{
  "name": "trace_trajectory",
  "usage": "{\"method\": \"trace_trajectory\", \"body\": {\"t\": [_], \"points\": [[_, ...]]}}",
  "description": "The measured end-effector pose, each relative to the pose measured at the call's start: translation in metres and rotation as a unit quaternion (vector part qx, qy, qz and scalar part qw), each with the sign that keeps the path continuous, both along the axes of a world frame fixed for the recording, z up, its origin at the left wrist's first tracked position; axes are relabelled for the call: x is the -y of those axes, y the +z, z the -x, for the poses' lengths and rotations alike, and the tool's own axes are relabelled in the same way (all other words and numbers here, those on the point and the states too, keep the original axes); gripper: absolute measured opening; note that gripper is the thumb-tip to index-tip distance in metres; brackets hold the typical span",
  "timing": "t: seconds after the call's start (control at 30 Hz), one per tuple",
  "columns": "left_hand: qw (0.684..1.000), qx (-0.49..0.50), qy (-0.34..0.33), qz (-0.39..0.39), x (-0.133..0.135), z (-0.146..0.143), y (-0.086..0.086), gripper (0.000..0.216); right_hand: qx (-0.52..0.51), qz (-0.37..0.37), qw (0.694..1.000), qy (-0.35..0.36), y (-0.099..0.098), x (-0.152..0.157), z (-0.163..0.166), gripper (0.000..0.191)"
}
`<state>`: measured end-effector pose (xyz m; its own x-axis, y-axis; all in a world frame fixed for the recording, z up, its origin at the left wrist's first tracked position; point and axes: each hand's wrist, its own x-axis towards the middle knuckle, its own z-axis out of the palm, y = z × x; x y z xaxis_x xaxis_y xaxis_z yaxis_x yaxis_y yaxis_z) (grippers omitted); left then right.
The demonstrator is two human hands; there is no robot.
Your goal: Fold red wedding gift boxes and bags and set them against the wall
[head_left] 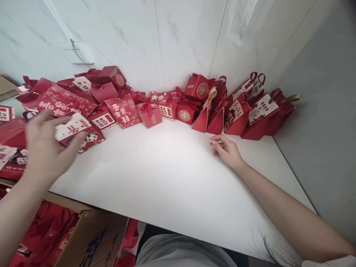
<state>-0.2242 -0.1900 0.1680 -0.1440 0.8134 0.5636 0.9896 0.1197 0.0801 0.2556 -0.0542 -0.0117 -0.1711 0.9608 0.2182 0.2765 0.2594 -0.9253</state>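
My left hand [46, 148] hovers at the left with its fingers spread, holding nothing, just over a flat red box with a white label and cartoon figures [79, 133]. My right hand [226, 150] rests on the white table [172, 170] with fingers loosely curled and nothing in them, a short way in front of red gift bags with ribbon handles [239, 113]. A row of small red gift boxes with bows [150, 113] runs along the wall between the two hands.
More red boxes [59, 98] are piled at the back left against the marble wall. An open cardboard carton [91, 237] with red items inside stands below the table's near left edge. The table's right edge meets a grey floor [319, 141].
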Motion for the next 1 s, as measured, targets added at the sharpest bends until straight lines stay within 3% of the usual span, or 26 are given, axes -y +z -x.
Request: {"method": "trace_trajectory", "body": {"t": [0.13, 0.27, 0.4, 0.53, 0.63, 0.73, 0.87, 1.0], "points": [[0.971, -0.002, -0.230, 0.060, -0.071, -0.084, -0.013, 0.049, -0.032, -0.083, 0.990, -0.106, 0.001, -0.009, -0.005, 0.029], [0.907, 0.070, -0.379, 0.169, -0.129, -0.170, -0.056, 0.047, -0.026, -0.138, 0.974, -0.177, 0.000, -0.019, -0.013, 0.018], [0.891, 0.274, -0.331, 0.147, -0.185, -0.250, -0.098, 0.084, -0.041, -0.116, 0.978, -0.168, -0.002, -0.024, -0.015, 0.018], [0.906, 0.333, -0.259, 0.034, -0.224, -0.306, -0.115, 0.060, -0.059, -0.105, 0.982, -0.149, -0.003, -0.025, -0.013, 0.020], [0.922, 0.305, -0.238, 0.008, -0.233, -0.318, -0.118, 0.043, -0.066, -0.091, 0.984, -0.138, -0.003, -0.027, -0.012, 0.021], [0.916, 0.322, -0.238, -0.018, -0.233, -0.303, -0.119, 0.035, -0.069, -0.091, 0.984, -0.137, -0.002, -0.028, -0.011, 0.022], [0.860, 0.430, -0.268, -0.064, -0.226, -0.261, -0.113, 0.038, -0.076, -0.108, 0.980, -0.150, 0.004, -0.023, -0.007, 0.023], [0.814, 0.469, -0.339, -0.050, -0.211, -0.237, -0.096, 0.038, -0.057, -0.189, 0.970, -0.142, 0.013, -0.011, -0.001, 0.021]]}}
